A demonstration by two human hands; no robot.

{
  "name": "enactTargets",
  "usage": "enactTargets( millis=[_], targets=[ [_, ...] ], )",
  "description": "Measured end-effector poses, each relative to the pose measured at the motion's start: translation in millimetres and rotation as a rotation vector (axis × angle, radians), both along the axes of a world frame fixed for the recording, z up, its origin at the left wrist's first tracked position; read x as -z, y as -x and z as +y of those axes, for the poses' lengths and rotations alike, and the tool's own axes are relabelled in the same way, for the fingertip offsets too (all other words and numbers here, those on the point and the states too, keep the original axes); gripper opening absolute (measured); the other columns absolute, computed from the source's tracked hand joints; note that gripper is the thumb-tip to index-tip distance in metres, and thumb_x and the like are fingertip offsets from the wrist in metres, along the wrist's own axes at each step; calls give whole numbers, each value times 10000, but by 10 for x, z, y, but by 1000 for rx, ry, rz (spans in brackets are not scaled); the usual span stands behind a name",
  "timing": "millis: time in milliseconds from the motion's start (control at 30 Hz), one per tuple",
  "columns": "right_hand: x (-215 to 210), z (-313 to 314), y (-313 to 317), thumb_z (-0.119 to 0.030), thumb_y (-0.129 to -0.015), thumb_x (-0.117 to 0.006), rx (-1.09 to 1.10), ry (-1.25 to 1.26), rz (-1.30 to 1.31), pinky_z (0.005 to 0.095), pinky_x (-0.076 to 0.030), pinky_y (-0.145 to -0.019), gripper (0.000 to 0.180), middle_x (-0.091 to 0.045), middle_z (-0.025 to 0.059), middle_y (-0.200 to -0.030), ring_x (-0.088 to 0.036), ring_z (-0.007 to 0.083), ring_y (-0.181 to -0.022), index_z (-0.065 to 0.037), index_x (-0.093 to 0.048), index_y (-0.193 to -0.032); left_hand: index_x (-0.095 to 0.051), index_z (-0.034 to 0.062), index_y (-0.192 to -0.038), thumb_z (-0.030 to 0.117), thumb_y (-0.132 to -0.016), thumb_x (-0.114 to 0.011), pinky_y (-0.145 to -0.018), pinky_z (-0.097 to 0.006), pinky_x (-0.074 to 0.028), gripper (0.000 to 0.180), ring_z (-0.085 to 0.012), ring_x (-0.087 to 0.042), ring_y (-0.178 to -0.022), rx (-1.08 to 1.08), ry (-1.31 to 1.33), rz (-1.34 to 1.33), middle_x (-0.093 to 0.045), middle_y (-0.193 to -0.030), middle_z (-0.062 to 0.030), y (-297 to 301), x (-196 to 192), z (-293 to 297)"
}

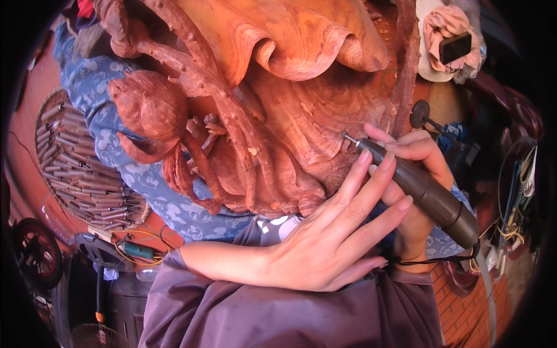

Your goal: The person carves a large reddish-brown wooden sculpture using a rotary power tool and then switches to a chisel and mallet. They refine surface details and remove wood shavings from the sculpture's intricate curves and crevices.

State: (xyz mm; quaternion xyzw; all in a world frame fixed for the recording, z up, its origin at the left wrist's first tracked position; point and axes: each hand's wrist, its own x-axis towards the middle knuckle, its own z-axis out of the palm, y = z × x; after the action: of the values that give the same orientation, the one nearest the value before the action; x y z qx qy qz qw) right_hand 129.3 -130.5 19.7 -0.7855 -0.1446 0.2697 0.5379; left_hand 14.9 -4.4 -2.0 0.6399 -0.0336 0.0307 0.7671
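A dark rotary carving tool lies in my right hand, whose fingers wrap round its front part. Its small metal burr points left at the reddish wood carving; whether the tip touches the wood I cannot tell. My left hand reaches across from the left with its fingers stretched out and apart. Its fingertips rest against the tool's front end and beside my right hand. The carving has wavy leaf-like folds, twisted stems and a carved bud at the left.
A blue patterned cloth lies under the carving. At the left a round basket holds many wooden-handled chisels. A phone lies on pink cloth at the upper right. A fan stands at the lower left; cables hang at the right.
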Motion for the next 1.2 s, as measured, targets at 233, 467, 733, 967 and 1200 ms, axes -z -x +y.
enactTargets(
  millis=[233,467,733,967,1200],
  targets=[
    [9,-60,-24,-123,-778,-813,-75,-74,12,540,-462,-1036,336,-587,75,-891,-604,165,-856,12,-609,-1008,-462,-56,-1386,212,-774,-783,-1107,-591,-278,742,-620,-204,-1384,-23,-17,-9,-236,-1470,-444,70,-27,2],
    [1,-23,-17,-95,-788,-788,-100,-31,-30,580,-466,-1017,283,-564,73,-860,-616,182,-822,3,-590,-964,-465,-41,-1391,207,-751,-800,-1109,-580,-286,764,-617,-213,-1383,-21,-23,12,-238,-1471,-441,75,-36,-17],
    [22,-40,5,-50,-790,-766,-79,-51,-34,596,-454,-1024,237,-558,81,-846,-620,195,-814,6,-588,-937,-470,-28,-1392,185,-715,-822,-1109,-587,-286,792,-620,-213,-1381,-44,-8,8,-225,-1489,-424,92,-40,-55],
    [23,-38,14,-26,-772,-774,-80,-39,-63,602,-450,-1022,244,-568,88,-846,-621,199,-810,5,-598,-938,-456,-19,-1406,173,-701,-829,-1106,-592,-293,820,-622,-206,-1382,-47,-13,-4,-215,-1495,-419,119,-25,-76],
    [6,-85,0,-58,-770,-794,-106,-72,-115,593,-451,-1026,295,-585,97,-897,-626,196,-840,4,-609,-992,-463,-33,-1393,160,-743,-797,-1128,-575,-264,756,-590,-217,-1397,-49,22,-26,-223,-1502,-405,181,-39,-103]
  ],
)
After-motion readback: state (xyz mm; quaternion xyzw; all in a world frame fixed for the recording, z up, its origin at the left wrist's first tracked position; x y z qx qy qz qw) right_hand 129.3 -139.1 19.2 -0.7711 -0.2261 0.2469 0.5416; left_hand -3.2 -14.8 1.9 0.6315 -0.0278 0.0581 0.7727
